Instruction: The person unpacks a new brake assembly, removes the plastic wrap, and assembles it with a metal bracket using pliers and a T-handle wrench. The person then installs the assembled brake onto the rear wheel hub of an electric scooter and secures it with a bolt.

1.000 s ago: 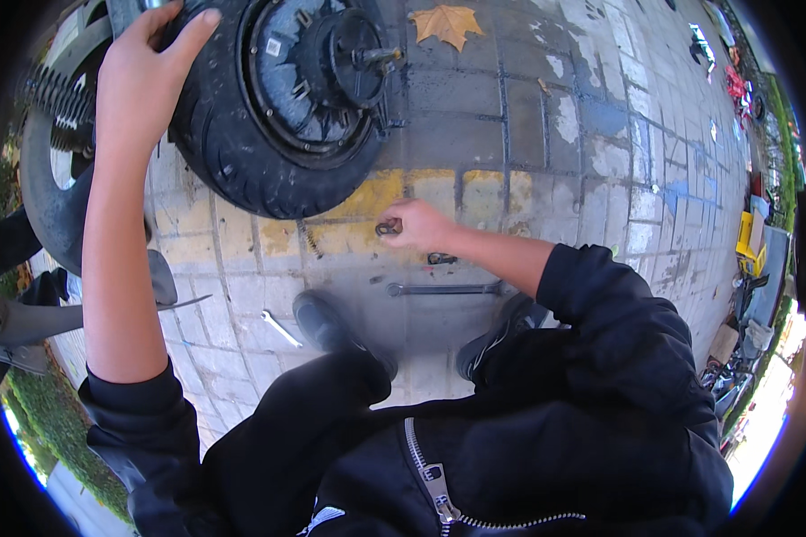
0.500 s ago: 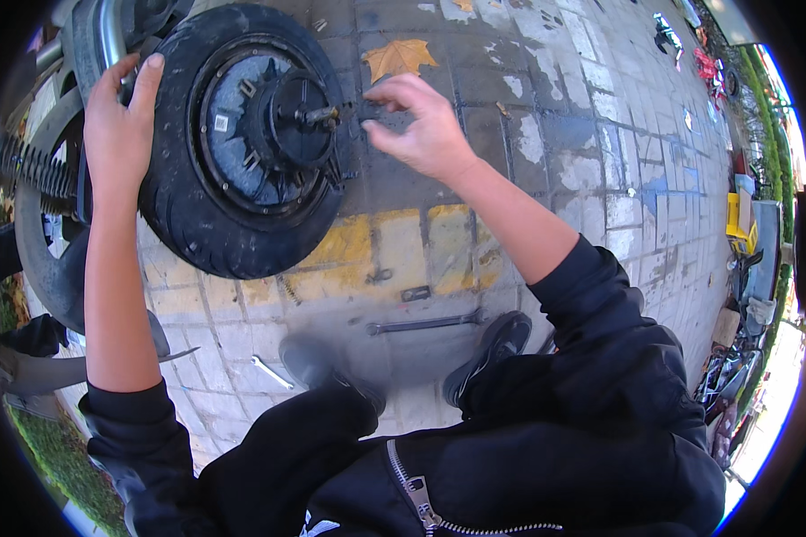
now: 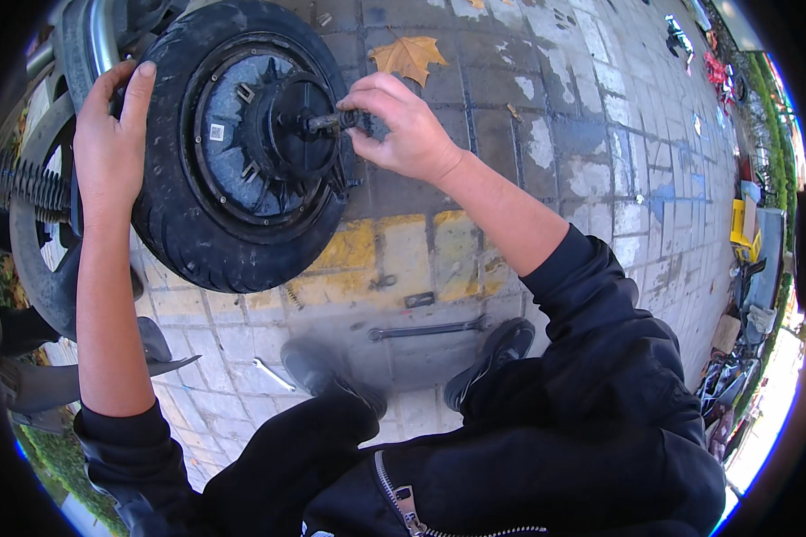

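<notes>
A black-tyred hub motor wheel (image 3: 184,201) stands at the upper left, its grey hub facing right. From its centre a metal axle (image 3: 321,123) sticks out. My right hand (image 3: 407,130) is closed, thumb and fingers pinched round the axle's outer end, where a dark piece shows between them. Left of the tyre, my left hand (image 3: 112,143) is raised, fingers curled by the lower end of a silver tube (image 3: 101,49). Its thumb points up beside the tyre. What lies inside that grip is hidden.
A coil-spring shock absorber (image 3: 29,183) and other vehicle parts stand at the left. On the paving lie a long dark wrench (image 3: 425,329), a small silver wrench (image 3: 273,374), a black block (image 3: 418,300), a spring (image 3: 294,295) and a dry leaf (image 3: 408,59). A yellow crate (image 3: 745,228) stands far right.
My right hand has moved left onto the axle's end and closed there; before, it hung apart with its fingers open. The left hand stays in nearly the same place. The view has shifted slightly.
</notes>
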A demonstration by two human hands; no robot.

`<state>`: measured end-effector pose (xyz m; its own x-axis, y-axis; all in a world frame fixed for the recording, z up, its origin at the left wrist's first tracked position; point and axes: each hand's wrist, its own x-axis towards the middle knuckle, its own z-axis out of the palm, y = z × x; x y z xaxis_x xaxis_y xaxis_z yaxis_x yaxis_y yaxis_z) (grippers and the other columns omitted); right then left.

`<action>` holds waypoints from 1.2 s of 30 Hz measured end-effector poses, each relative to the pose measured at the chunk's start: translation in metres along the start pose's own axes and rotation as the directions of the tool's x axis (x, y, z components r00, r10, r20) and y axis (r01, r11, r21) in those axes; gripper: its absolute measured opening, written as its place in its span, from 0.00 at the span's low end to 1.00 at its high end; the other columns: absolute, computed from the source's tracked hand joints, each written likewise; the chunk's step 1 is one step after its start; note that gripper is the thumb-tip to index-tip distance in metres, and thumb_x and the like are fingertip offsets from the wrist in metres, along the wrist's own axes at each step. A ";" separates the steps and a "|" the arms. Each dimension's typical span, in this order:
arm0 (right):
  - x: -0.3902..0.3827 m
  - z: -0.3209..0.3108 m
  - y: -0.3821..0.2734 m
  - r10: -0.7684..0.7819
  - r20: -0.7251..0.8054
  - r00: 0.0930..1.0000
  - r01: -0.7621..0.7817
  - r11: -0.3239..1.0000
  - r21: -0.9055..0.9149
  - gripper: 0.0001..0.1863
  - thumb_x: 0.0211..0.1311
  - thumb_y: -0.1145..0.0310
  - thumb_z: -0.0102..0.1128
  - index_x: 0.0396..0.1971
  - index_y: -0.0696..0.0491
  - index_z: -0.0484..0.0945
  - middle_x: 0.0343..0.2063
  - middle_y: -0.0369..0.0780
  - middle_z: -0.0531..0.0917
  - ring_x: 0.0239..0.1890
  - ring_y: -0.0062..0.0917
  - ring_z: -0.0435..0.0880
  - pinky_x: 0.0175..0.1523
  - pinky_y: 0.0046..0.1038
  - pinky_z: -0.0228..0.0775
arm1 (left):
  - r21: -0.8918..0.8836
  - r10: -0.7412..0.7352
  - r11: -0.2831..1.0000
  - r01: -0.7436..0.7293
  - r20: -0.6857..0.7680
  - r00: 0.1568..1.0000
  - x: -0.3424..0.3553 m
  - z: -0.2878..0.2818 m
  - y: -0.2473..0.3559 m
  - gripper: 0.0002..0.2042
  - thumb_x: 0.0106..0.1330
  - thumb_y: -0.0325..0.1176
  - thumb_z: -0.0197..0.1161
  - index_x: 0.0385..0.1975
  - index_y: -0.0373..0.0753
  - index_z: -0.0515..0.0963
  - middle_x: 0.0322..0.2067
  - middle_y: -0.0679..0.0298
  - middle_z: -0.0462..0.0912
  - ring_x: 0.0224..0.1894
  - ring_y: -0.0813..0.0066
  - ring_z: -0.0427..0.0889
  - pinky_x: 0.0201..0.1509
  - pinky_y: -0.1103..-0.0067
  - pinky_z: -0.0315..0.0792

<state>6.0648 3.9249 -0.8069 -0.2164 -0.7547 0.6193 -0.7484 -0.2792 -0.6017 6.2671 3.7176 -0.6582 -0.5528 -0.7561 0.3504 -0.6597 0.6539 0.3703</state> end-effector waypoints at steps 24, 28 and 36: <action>0.017 0.001 -0.033 0.762 0.162 0.627 -0.775 0.588 0.232 0.19 0.51 0.61 0.70 0.34 0.64 0.83 0.26 0.45 0.84 0.28 0.25 0.82 0.37 0.26 0.74 | -0.007 0.033 0.999 -0.033 -0.006 0.999 0.003 0.001 -0.007 0.30 0.65 0.56 0.57 0.55 0.32 0.75 0.50 0.50 0.80 0.53 0.58 0.78 0.61 0.71 0.66; 0.017 0.001 -0.035 0.758 0.199 0.621 -0.783 0.584 0.217 0.21 0.55 0.60 0.70 0.37 0.65 0.82 0.25 0.39 0.83 0.25 0.17 0.79 0.33 0.22 0.73 | 0.014 0.043 0.999 -0.043 -0.023 0.999 0.002 0.002 -0.006 0.30 0.65 0.55 0.57 0.55 0.33 0.75 0.50 0.50 0.80 0.53 0.58 0.78 0.61 0.71 0.66; 0.009 0.008 -0.044 0.744 0.100 0.660 -0.745 0.633 0.212 0.24 0.54 0.60 0.72 0.41 0.66 0.81 0.28 0.41 0.83 0.30 0.20 0.80 0.37 0.24 0.73 | -0.014 0.025 1.000 -0.025 0.000 1.000 0.002 0.002 -0.006 0.30 0.66 0.55 0.57 0.55 0.33 0.75 0.52 0.50 0.79 0.56 0.58 0.77 0.63 0.71 0.65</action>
<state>6.1002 3.9255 -0.7787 -0.6371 -0.7656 -0.0892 -0.1795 0.2599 -0.9488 6.2691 3.7117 -0.6612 -0.5692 -0.7394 0.3596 -0.6385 0.6731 0.3732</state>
